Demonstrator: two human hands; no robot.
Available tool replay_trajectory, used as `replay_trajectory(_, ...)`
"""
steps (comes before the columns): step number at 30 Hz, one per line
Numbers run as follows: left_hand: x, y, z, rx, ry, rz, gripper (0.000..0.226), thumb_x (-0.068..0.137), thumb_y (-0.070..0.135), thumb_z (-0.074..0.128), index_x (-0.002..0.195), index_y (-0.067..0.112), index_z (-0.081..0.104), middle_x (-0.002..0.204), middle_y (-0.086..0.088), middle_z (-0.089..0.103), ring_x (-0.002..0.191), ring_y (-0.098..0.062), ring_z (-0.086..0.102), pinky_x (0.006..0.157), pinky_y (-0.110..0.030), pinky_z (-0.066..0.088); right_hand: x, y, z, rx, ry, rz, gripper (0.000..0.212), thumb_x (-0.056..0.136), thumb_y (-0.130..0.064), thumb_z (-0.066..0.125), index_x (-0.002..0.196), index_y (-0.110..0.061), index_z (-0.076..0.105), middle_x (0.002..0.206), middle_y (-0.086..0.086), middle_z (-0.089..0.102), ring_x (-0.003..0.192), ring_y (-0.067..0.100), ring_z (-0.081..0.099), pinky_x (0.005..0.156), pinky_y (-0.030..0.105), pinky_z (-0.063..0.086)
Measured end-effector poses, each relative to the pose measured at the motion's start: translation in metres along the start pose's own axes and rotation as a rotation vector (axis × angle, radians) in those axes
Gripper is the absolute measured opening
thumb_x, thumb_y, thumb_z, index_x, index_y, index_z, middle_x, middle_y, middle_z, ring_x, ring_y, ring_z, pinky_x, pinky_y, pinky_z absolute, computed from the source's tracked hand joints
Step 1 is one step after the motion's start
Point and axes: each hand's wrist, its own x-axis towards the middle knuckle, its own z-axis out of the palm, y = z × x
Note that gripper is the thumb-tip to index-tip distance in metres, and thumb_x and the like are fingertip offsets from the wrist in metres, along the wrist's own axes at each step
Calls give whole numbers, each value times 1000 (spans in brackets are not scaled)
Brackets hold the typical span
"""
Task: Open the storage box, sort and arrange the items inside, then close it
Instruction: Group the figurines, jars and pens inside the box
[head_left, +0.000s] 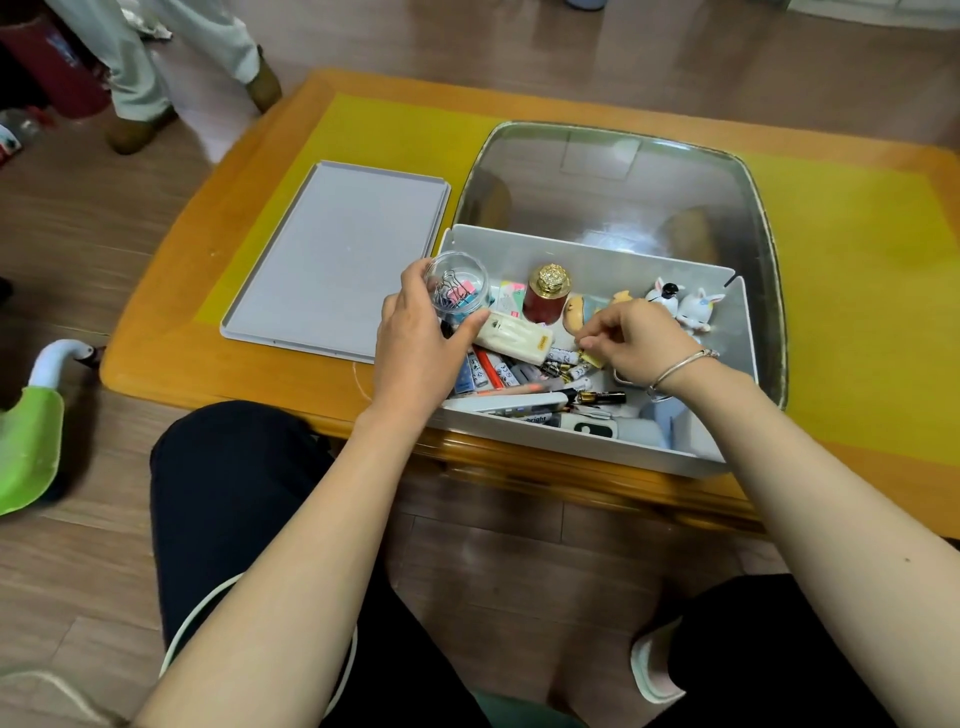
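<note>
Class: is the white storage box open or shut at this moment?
Open: the storage box has no cover, its contents show, and its grey lid lies flat beside it.

The storage box (597, 436) stands open at the near edge of the desk (171, 291), so a hand can enter it only from above. Its near half is crowded with pens, batteries and small packs lying one over another. Along the far wall stand a red bottle with a gold cap (546, 293) and two white rabbit figures (683, 306); they block a low pass there. The left hand (421, 332), with a clear jar of clips (457, 288), covers the left corner, and the right hand (636, 338) covers the middle. The steel tray (623, 176) behind the box is bare. The grey lid (332, 260) lies flat to the left, with free room above it.
</note>
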Motion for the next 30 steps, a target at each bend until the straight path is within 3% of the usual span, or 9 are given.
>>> replay_trajectory(2,0,0,0,2,-3,2,72,82,48,68,138,21,31,131,-3,52,122,-18,45,84,-26,42,0,-3,0,27,-69,17,11,86,-13,65,90,-10,74,82,9,71,67,12,56,58,9,37)
replay_trajectory(7,0,1,-2,-1,-11,-7,73,82,47,68,138,20,32,131,-4,52,122,-19,45,85,-28,45,5,-12,13,-51,-152,23,13,86,-13,66,94,-8,74,82,6,70,61,6,53,57,13,38)
replay_trajectory(13,0,1,-1,6,-15,-2,72,82,47,69,138,20,32,129,-4,53,121,-18,46,83,-24,41,14,-21,30,-166,-146,56,15,78,-20,74,86,-8,74,88,8,71,80,18,59,75,25,45)
replay_trajectory(16,0,1,-1,7,-18,-3,73,81,48,69,138,21,32,129,-4,53,121,-18,47,85,-27,45,12,-22,31,-175,-146,24,14,77,-23,76,80,-10,73,83,7,70,79,17,60,72,26,46)
replay_trajectory(19,2,0,-2,20,-20,7,72,81,48,69,137,22,33,128,-4,54,121,-20,46,91,-36,47,4,-22,24,0,-73,-19,12,77,-20,76,75,-9,72,67,1,64,58,5,50,56,13,39)
replay_trajectory(22,-1,1,-1,114,-2,78,71,78,45,74,135,24,38,127,-1,57,121,-21,43,97,-38,38,-4,-19,14,269,96,27,15,77,-17,76,66,-18,66,53,-6,53,42,0,44,47,5,34)
replay_trajectory(26,-6,2,2,223,13,197,70,74,38,78,133,26,42,122,-1,59,120,-20,42,96,-37,34,-15,-15,6,423,179,106,15,78,-14,75,68,-10,64,39,-11,49,32,1,46,38,11,37)
replay_trajectory(30,-5,3,-2,189,1,194,69,74,40,78,131,26,44,122,0,59,119,-21,43,95,-38,33,-23,-16,2,519,224,76,11,81,-11,71,76,-2,65,46,-9,52,32,4,50,36,17,42)
